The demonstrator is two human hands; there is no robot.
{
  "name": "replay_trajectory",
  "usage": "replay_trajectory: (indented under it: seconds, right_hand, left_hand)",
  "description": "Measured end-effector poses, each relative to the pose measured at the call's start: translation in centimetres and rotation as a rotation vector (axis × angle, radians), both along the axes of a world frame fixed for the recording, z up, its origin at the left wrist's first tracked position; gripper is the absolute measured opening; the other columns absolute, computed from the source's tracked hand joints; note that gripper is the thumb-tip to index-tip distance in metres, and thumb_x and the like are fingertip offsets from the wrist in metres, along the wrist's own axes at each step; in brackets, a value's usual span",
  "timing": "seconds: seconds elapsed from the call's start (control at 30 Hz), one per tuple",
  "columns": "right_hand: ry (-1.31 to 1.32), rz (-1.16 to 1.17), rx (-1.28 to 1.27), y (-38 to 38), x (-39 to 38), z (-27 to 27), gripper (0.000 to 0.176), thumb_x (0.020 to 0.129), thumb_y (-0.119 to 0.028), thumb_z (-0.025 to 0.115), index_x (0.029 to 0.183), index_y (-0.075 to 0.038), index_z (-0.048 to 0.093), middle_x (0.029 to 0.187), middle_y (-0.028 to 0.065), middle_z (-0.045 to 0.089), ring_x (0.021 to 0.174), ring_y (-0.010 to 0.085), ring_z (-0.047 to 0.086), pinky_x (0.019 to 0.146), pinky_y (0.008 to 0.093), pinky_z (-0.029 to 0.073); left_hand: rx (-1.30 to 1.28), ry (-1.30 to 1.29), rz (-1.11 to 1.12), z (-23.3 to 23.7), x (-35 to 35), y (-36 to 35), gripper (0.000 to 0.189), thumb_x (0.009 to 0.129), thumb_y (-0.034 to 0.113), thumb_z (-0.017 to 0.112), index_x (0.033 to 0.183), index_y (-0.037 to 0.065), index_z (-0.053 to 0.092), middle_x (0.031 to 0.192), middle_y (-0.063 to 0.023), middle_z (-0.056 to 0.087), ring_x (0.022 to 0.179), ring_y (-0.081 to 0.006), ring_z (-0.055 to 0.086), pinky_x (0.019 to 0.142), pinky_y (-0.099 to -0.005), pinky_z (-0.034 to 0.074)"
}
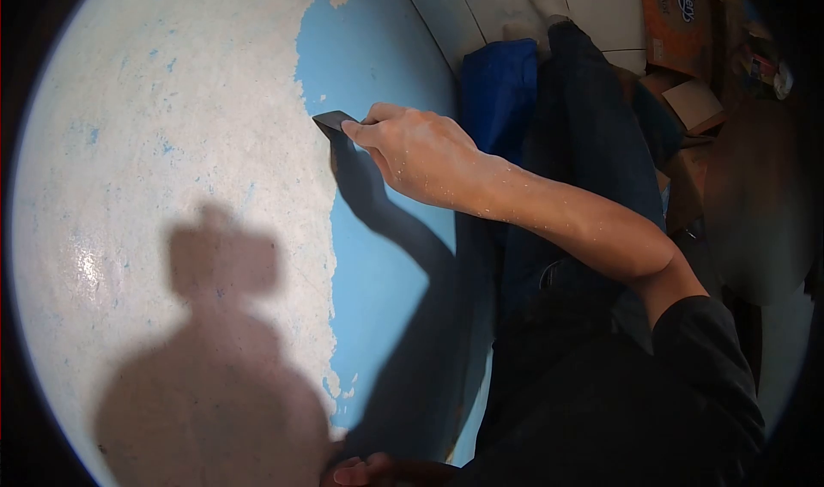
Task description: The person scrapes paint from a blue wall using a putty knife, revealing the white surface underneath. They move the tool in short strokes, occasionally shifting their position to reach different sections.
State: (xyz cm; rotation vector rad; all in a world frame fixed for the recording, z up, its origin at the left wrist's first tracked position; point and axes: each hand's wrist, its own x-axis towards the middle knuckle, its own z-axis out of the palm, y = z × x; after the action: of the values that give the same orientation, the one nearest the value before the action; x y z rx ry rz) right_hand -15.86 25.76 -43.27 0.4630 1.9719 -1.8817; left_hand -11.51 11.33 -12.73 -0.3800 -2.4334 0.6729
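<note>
Right hand (412, 148) clenching tight around scraper (330, 122) — blade pressing at blue paint (378, 49) edge; left hand (369, 470) resting low beside wall (172, 101), likely bracing — cannot tell its grip.

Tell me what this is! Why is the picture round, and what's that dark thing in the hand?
It is round because a small camera on a person's head took it, looking down at their own hands. No machine, just a person. The right hand grips a dark scraper, its blade on the wall where blue paint meets the pale, patchy part. The left hand peeks in at the bottom edge; what it does is hidden. The big dark shape is the person's shadow. At the right are their legs, a blue cloth and cardboard boxes on a tiled floor.
</note>
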Motion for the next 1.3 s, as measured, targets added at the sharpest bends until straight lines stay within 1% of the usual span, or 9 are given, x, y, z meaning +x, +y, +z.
replay_trajectory:
  seconds: [0.13,0.43,0.63,0.7,0.87,1.03,1.13,1.2,1.3]
  right_hand:
    - [0.061,-0.095,0.015,-0.8,0.7,0.5,0.030,0.098,-0.005,0.063,0.126,0.001,0.071,0.106,0.0211,0.072,0.087,0.0412,0.073,0.076,0.0478,0.061]
    - [-0.197,-0.026,-0.399,4.2,1.2,0.0,0.047,0.101,-0.010,0.066,0.147,-0.005,0.060,0.093,0.0157,0.073,0.075,0.0141,0.062,0.072,0.0365,0.055]
    - [0.209,-0.216,-0.094,-0.4,4.0,-1.8,0.050,0.102,-0.007,0.061,0.152,-0.009,0.054,0.109,0.0208,0.070,0.076,0.0255,0.071,0.076,0.0434,0.058]
    - [0.070,-0.088,-0.106,0.1,4.3,-0.4,0.049,0.102,-0.004,0.060,0.151,-0.008,0.054,0.111,0.0210,0.069,0.082,0.0310,0.072,0.078,0.0439,0.059]
    - [0.066,-0.056,-0.016,0.3,4.5,-0.1,0.048,0.098,0.000,0.062,0.146,-0.002,0.056,0.121,0.0234,0.068,0.089,0.0340,0.075,0.082,0.0419,0.062]
    - [0.195,-0.293,-0.157,-0.5,4.2,1.7,0.042,0.095,0.002,0.065,0.137,0.001,0.063,0.126,0.0223,0.070,0.087,0.0331,0.075,0.079,0.0412,0.063]
    - [0.192,-0.329,-0.028,-2.3,4.3,2.0,0.038,0.095,0.001,0.068,0.133,0.002,0.066,0.123,0.0204,0.072,0.087,0.0341,0.075,0.077,0.0398,0.064]
    - [0.157,-0.315,0.006,-2.1,3.1,1.4,0.036,0.094,-0.001,0.070,0.131,0.002,0.068,0.118,0.0198,0.073,0.085,0.0333,0.076,0.074,0.0387,0.064]
    - [0.097,-0.276,-0.023,-1.5,2.4,2.0,0.035,0.095,-0.001,0.069,0.130,0.002,0.068,0.112,0.0190,0.074,0.082,0.0324,0.076,0.071,0.0383,0.063]
  left_hand:
    - [0.033,-0.251,-0.498,0.0,-1.6,-1.6,0.057,0.106,0.017,0.058,0.051,0.012,0.039,0.045,-0.0024,0.038,0.038,-0.0175,0.034,0.041,-0.0344,0.031]
    - [-0.038,-0.306,-0.432,1.0,-1.0,-1.9,0.054,0.104,0.010,0.052,0.052,0.012,0.035,0.045,-0.0026,0.035,0.036,-0.0171,0.028,0.040,-0.0336,0.027]
    - [-0.003,-0.370,-0.447,2.1,-0.6,-3.2,0.055,0.104,0.011,0.053,0.052,0.011,0.036,0.045,-0.0032,0.037,0.037,-0.0174,0.031,0.040,-0.0342,0.029]
    - [-0.085,-0.043,0.026,0.8,0.3,-1.2,0.055,0.104,0.013,0.054,0.052,0.011,0.037,0.045,-0.0034,0.038,0.037,-0.0176,0.032,0.040,-0.0344,0.030]
    - [-0.011,0.023,-0.009,-0.6,-0.1,-0.2,0.055,0.104,0.018,0.056,0.052,0.011,0.041,0.045,-0.0034,0.040,0.038,-0.0178,0.033,0.042,-0.0342,0.032]
    - [0.017,-0.689,-0.463,5.0,-0.8,-5.6,0.054,0.104,0.018,0.056,0.053,0.011,0.042,0.046,-0.0043,0.042,0.039,-0.0178,0.036,0.043,-0.0337,0.033]
    - [-0.006,-0.326,-0.416,2.3,-0.2,-3.8,0.055,0.105,0.018,0.056,0.053,0.012,0.042,0.047,-0.0047,0.043,0.040,-0.0181,0.037,0.043,-0.0341,0.033]
    - [-0.003,-0.026,-0.017,-0.5,0.1,0.1,0.055,0.106,0.019,0.056,0.053,0.011,0.042,0.047,-0.0049,0.043,0.040,-0.0188,0.037,0.042,-0.0346,0.033]
    - [-0.065,-0.101,-0.202,0.6,-0.5,-1.3,0.056,0.106,0.019,0.055,0.052,0.011,0.042,0.047,-0.0052,0.043,0.040,-0.0197,0.037,0.042,-0.0352,0.033]
